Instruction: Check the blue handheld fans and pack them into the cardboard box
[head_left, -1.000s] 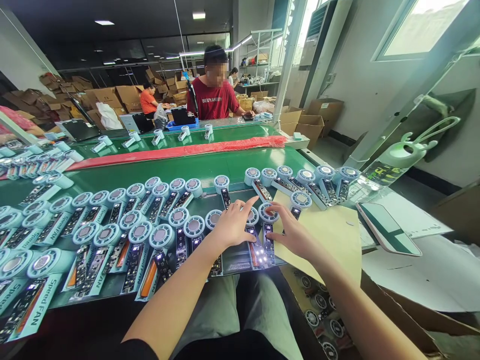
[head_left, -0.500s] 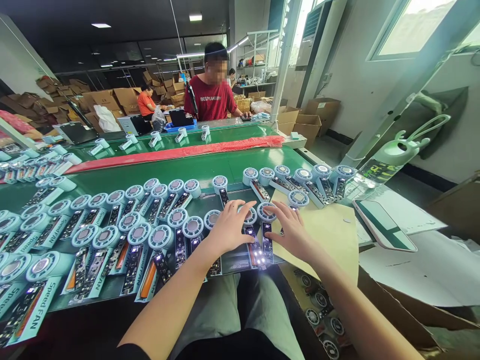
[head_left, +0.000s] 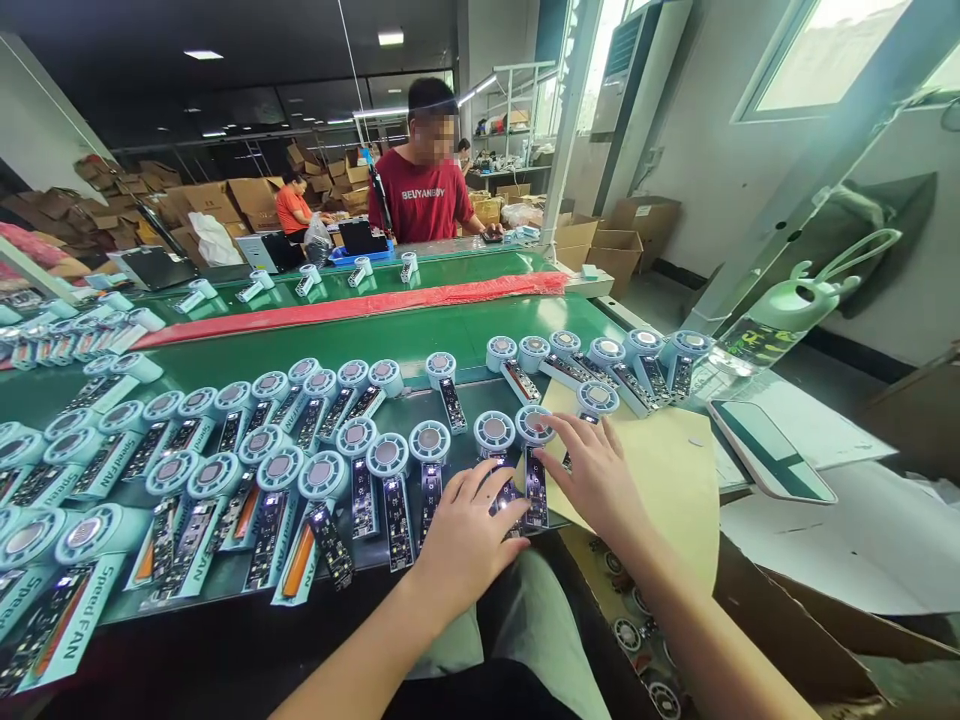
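Pale-blue fan units (head_left: 495, 450), flat, seemingly lit

Around your bench: belt, boxes, co-workers

Beyond you, a red strip (head_left: 352, 303) runs along the green conveyor belt (head_left: 390, 335); a person in a red shirt (head_left: 421, 198) stands behind it, cardboard boxes (head_left: 225, 198) pile up far left, and a green bottle (head_left: 795, 310) sits at your right.

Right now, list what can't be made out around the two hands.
- Head view: the left hand covers the lower end of a fan unit, so contact underneath is hidden.
- The right hand hides part of the brown paper sheet.
- Parts in the cardboard box sit behind the right forearm.
- Circuit board print: too small.
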